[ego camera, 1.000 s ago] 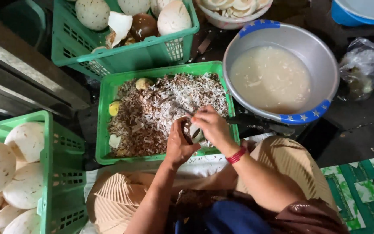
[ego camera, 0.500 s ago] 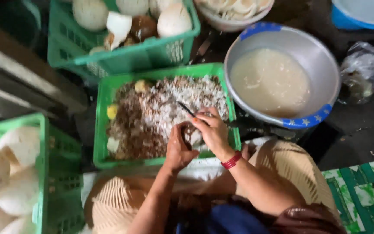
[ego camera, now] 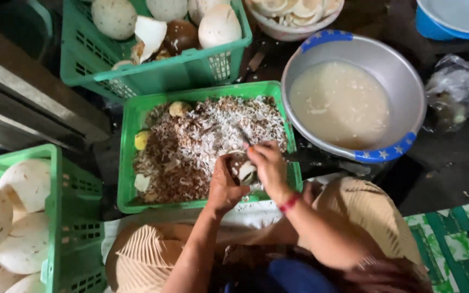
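From the head camera I look straight down on my hands over the middle green crate (ego camera: 127, 163), the one full of brown and white shavings (ego camera: 202, 146). My left hand (ego camera: 225, 184) is cupped around a piece of coconut (ego camera: 243, 169), brown on the outside with a white patch showing, and holds it above the crate's near right corner. My right hand (ego camera: 267, 165) is closed on a small knife (ego camera: 243, 135); its dark blade pokes out past my fingers over the shavings, and I cannot tell whether the edge touches the coconut. The two hands press close together, so most of the coconut is hidden between them. A red band (ego camera: 289, 203) sits on my right wrist.

Just past the crate's right edge stands a big metal basin (ego camera: 408, 92) with a blue rim, holding cloudy white liquid. Behind the crate's far edge is a second green crate (ego camera: 175, 70) with whole pale coconuts (ego camera: 219, 26) and broken husk pieces in it. A white bowl (ego camera: 294, 30) of coconut pieces sits at the top, between that crate and the basin. At the left edge of the view a third green crate (ego camera: 55, 217) is stacked with round white peeled coconuts (ego camera: 25, 184). My knees, under tan patterned cloth (ego camera: 365, 211), fill the space below the crate.
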